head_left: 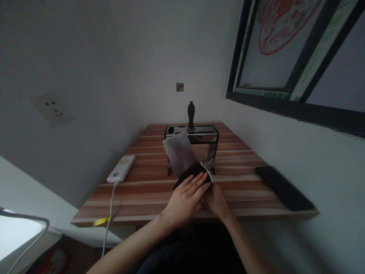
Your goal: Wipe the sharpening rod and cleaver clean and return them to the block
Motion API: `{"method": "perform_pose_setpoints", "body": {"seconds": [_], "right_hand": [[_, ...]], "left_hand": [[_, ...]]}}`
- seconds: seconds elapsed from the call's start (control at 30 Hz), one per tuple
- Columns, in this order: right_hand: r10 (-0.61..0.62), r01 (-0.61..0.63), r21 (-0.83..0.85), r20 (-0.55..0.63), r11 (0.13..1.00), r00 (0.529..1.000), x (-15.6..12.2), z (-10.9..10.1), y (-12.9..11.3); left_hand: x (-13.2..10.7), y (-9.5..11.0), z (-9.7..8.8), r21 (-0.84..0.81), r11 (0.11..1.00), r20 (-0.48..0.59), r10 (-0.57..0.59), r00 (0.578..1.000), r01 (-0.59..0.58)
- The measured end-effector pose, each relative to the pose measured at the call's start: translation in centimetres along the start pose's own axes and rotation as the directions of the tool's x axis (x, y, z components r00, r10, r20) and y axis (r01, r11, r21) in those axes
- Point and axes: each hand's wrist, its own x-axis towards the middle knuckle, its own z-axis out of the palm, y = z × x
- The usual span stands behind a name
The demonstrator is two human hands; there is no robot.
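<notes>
Close to the table's front edge, my hands hold a soft-looking black item (188, 176) with a white edge on its right side; its exact kind I cannot make out. From its top a greyish, semi-see-through flat sheet (180, 152) sticks out, leaning to the upper left. My left hand (185, 196) lies across the black item with its fingers together, pressing on it. Below and to the right, my right hand (216, 199) grips its lower end, the fingertips mostly hidden. Crinkled clear plastic (210, 161) shows beside the item.
Just beyond my hands stands a metal-topped frame (203, 131) with an upright black handle (191, 114). A white power bank (121, 168) with a white cable (111, 205) lies left on the striped wooden table (236, 152). A black phone-like slab (283, 187) lies right. Walls border both sides.
</notes>
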Motion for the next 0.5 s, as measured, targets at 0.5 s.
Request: {"method": "perform_pose_setpoints", "body": {"seconds": [0.5], "right_hand": [[0.019, -0.015, -0.068, 0.053, 0.998, 0.998, -0.5, 0.3, -0.8]], "left_hand": [[3.4, -6.6, -6.0, 0.023, 0.974, -0.270, -0.210, 0.940, 0.225]]}}
